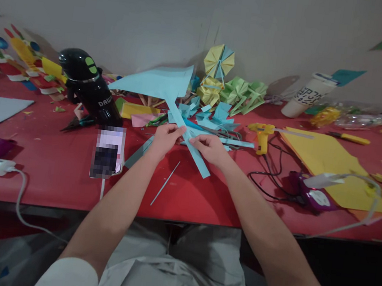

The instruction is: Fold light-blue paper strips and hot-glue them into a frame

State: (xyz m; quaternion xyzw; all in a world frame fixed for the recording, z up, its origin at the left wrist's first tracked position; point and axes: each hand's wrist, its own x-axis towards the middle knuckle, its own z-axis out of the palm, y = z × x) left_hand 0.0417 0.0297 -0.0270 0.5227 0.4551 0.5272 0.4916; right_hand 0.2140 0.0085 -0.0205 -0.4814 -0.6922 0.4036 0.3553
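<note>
My left hand (pixel 166 141) is closed in a pinch on a light blue paper strip (pixel 200 161) that slants down toward me over the table. On the strip's other side, my right hand (pixel 211 149) pinches it as well, close to the left fingertips. The strip's upper end meets a large light blue paper sheet (pixel 158 81); whether the two are joined I cannot tell. Behind my hands lie folded blue paper pieces (pixel 220 116). Another blue strip (pixel 238 143) extends to the right, and a thin pale stick (pixel 165 184) lies in front of me.
On the red table (pixel 190 203) are a black bottle (pixel 91 89), a phone (pixel 109 154) on a cable, a yellow glue gun (pixel 262 135), yellow paper (pixel 327 164), purple power strips (pixel 317 195), a white cup (pixel 306 96) and a yellow-handled cutter (pixel 353 139). Folded paper ornaments (pixel 218 63) stand behind.
</note>
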